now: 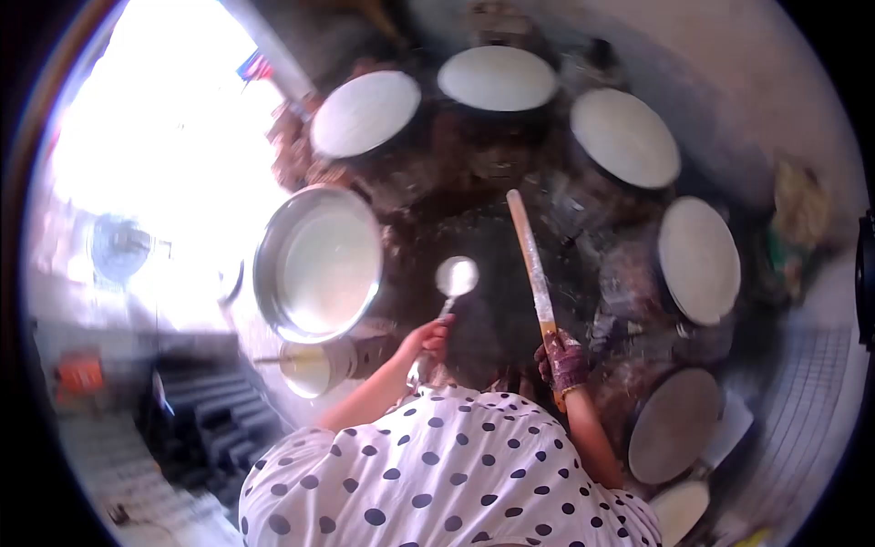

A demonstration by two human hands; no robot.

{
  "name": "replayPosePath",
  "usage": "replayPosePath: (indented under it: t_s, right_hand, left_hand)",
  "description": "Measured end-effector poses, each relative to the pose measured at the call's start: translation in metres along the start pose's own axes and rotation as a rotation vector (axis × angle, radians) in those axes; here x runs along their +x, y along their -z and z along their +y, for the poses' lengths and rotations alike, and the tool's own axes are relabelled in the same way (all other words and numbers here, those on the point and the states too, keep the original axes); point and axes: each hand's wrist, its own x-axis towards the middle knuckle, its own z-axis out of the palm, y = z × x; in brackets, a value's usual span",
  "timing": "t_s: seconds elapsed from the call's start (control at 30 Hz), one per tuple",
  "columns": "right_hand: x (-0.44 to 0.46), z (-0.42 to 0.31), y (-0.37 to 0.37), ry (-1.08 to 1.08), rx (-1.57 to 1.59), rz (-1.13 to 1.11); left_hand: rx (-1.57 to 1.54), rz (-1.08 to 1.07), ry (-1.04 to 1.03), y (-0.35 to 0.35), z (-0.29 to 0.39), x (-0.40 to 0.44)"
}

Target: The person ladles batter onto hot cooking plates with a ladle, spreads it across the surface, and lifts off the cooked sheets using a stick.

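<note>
A shiny ladle (457,275) is gripped by its handle in my bare left hand (433,339), its round bowl pointing away from me. My right hand (565,363), in a dark purple glove, is closed around a long flat wooden stick (530,260). White residue coats part of the stick, which points forward over the dark floor. To the left of the ladle stands a wide metal basin (319,264) with whitish liquid in it. A smaller tub (308,372) of pale liquid sits just in front of the basin, with a stick-like handle across it.
Several round, pale-topped pans (497,80) form an arc around me, continuing to a right-hand pan (700,263). A greyer round plate (676,427) lies at lower right. Dark ridged stacked objects (205,415) stand at lower left. Bright light floods the upper left.
</note>
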Motion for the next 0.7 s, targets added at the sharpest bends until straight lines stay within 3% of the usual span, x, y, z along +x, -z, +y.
replayPosePath:
  t_s: [0.07,0.13,0.2,0.27,0.33,0.4,0.47,0.53,0.57,0.6,0.67,0.7]
  right_hand:
    - [0.015,-0.010,-0.052,-0.089,-0.183,-0.030]
    - [0.044,0.002,-0.122,-0.060,-0.327,-0.089]
    - [0.064,0.008,-0.191,0.019,-0.426,-0.200]
    - [0.085,-0.019,-0.264,0.044,-0.910,-0.360]
    - [0.126,0.003,-0.313,0.654,-1.463,-0.413]
    - [0.132,-0.004,-0.380,0.512,-1.596,-0.482]
    - [0.149,0.009,-0.419,0.510,-1.704,-0.500]
    - [0.160,0.021,-0.448,0.291,-1.926,-0.511]
    - [0.166,0.031,-0.448,0.289,-2.015,-0.692]
    - [0.167,0.038,-0.447,0.279,-2.022,-0.701]
    - [0.171,0.047,-0.438,0.452,-1.713,-0.641]
    - [0.166,0.044,-0.440,0.243,-1.704,-0.444]
  left_hand:
    - [-0.578,-0.149,-0.148,0.066,0.028,-0.044]
    - [-0.178,-0.087,-0.449,0.082,0.069,-0.122]
    - [0.653,0.614,-0.645,0.109,0.099,-0.173]
    - [0.725,0.720,-0.667,0.139,0.138,-0.176]
    - [0.632,0.783,-0.629,0.196,0.180,-0.155]
    - [0.728,0.902,-0.525,0.233,0.222,-0.145]
    - [0.841,0.961,-0.486,0.268,0.244,-0.135]
    - [0.859,0.990,-0.466,0.274,0.255,-0.132]
    - [0.917,1.027,-0.454,0.273,0.260,-0.132]
    - [0.905,1.028,-0.445,0.279,0.265,-0.131]
    - [1.103,1.027,-0.356,0.289,0.270,-0.127]
    - [1.094,1.024,-0.347,0.297,0.265,-0.120]
